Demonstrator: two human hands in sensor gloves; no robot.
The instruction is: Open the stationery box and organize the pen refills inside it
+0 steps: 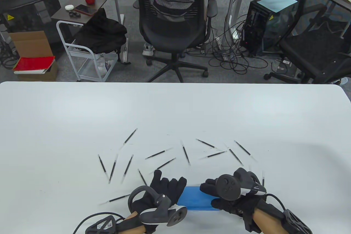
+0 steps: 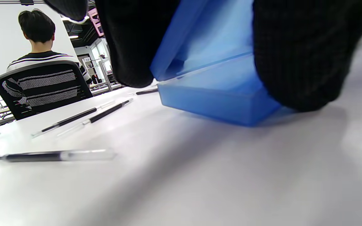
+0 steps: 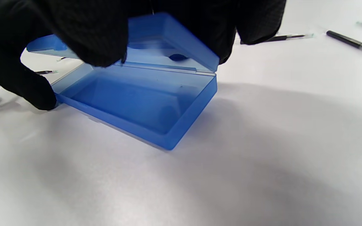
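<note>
A blue translucent stationery box (image 1: 196,201) lies at the table's near edge between my hands. Its lid (image 3: 181,40) is hinged partway up and the base (image 3: 137,103) looks empty. My left hand (image 1: 170,184) grips the box's left end, its fingers (image 2: 300,62) on either side of the box (image 2: 225,100). My right hand (image 1: 211,194) holds the right end, its fingers (image 3: 90,34) pinching the lid's front edge while the thumb rests at the base corner. Several black pen refills (image 1: 186,155) lie scattered beyond the box; one refill (image 2: 55,155) lies near my left hand.
The white table (image 1: 175,107) stretches wide behind the refills. Beyond its far edge a person sits in a black office chair (image 1: 171,17), back turned. Tracker cables (image 1: 93,216) trail near the bottom edge.
</note>
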